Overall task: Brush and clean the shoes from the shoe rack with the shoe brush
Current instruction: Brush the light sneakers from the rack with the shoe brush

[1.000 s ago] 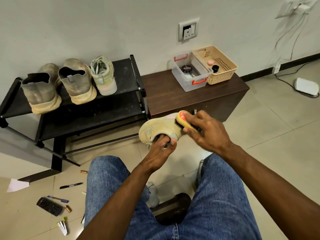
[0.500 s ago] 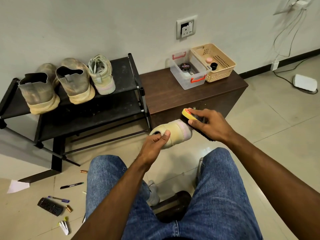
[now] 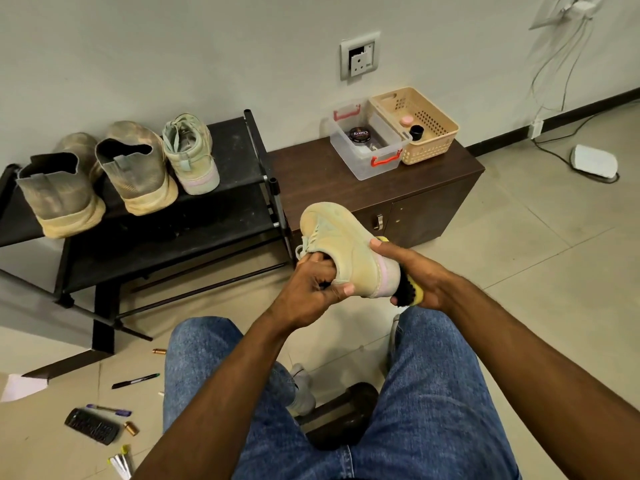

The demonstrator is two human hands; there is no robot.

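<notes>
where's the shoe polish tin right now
In the head view, the shoe polish tin sits inside the clear plastic box on the brown cabinet, upper right of centre, just left of the beige basket.

Held shoe (image 3: 341,245): now turned, toe up toward the cabinet, heel toward the person. Left hand (image 3: 308,289): fingers now inside the shoe's opening. Shoe brush (image 3: 412,289), in right hand (image 3: 420,271): moved from the shoe's top to its heel.

3 shoes (image 3: 138,168) on rack (image 3: 239,157), left of cabinet (image 3: 311,174).
</notes>
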